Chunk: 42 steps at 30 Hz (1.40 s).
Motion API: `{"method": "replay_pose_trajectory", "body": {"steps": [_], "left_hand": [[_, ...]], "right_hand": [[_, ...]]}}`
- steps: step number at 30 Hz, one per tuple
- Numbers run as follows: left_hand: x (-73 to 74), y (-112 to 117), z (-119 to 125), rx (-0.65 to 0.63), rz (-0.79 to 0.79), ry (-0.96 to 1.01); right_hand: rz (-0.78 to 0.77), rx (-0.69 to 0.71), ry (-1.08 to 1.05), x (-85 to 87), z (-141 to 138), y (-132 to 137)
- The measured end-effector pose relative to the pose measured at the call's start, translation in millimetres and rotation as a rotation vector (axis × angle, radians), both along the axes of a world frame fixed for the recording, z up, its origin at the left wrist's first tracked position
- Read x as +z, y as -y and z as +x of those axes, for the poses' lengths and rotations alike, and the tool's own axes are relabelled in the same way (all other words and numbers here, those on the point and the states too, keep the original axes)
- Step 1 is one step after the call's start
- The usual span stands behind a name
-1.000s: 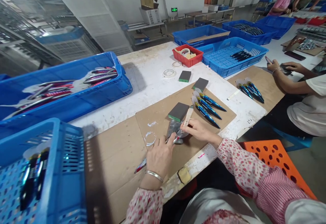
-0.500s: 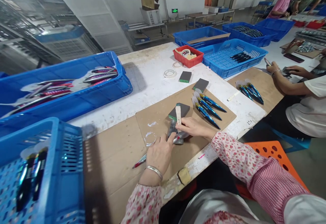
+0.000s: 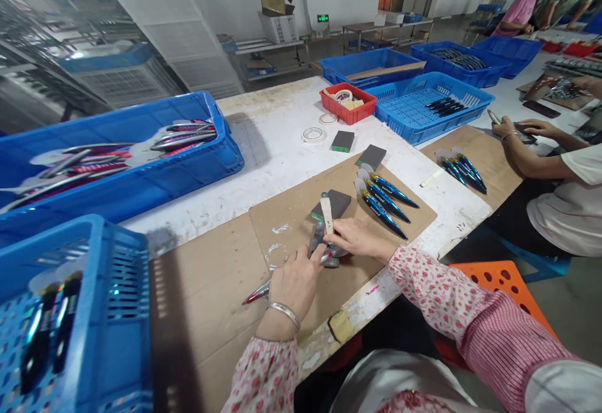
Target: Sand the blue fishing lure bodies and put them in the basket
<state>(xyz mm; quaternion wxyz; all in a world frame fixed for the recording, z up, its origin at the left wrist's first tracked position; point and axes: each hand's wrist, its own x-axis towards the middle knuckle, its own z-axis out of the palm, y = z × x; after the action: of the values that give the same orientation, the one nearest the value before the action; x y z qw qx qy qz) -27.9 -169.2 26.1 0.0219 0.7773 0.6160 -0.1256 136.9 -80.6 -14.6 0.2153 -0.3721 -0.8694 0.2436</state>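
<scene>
My left hand is closed round a silver-and-red fishing lure, whose pointed end sticks out at the left under the palm. The lure's other end lies over a grey block on the cardboard. In my right hand is an upright tool with a pale, wrapped-looking handle; its working end is hidden by the fingers and the lure. Just behind the hands sits a dark block with a green edge. Several blue fishing lures with clear lips lie to the right on the cardboard sheet.
Blue crates with red-and-silver lures stand at the left, one with dark lures in front. Tape rolls, a red tray and blue baskets stand behind. A co-worker's hands are at the right, beside an orange stool.
The tool's top has tipped slightly left in my right hand. The lure's pointed end has shifted a little and shows more silver. Both hands stay in nearly the same place.
</scene>
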Motion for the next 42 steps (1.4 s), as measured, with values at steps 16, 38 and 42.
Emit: {"method": "replay_pose_trajectory", "body": {"steps": [16, 38, 42], "left_hand": [[2.3, -1, 2, 0.017, -0.014, -0.012], [3.0, 0, 4, 0.020, 0.009, -0.023], [0.8, 1, 5, 0.030, 0.029, -0.030]], "right_hand": [[-0.110, -0.050, -0.043, -4.8, 2, -1], [-0.022, -0.260, 0.019, -0.8, -8, 10], [-0.089, -0.255, -0.022, 4.0, -8, 13]]}}
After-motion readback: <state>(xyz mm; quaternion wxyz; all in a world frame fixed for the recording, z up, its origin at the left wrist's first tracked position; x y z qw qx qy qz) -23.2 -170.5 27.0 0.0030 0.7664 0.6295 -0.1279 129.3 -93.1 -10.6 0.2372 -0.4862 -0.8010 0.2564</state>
